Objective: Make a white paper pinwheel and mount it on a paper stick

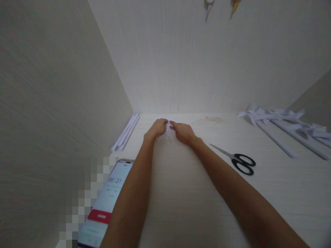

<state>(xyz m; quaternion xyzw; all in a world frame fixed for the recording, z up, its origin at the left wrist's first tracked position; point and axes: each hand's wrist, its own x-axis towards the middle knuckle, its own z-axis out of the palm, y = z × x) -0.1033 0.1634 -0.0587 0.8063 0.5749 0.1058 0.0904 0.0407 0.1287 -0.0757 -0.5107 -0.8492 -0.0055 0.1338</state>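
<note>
Both arms reach straight forward; left hand [157,128] and right hand [182,132] meet fingertip to fingertip, each grip seemingly pinched, knuckles up.

hands: 2 [157,128] [183,132]
scissors: 1 [236,159]
phone: 1 [104,203]
paper pinwheels: several, exact count unclear [281,119]
rolled paper sticks, left: about 3 [126,132]
</note>
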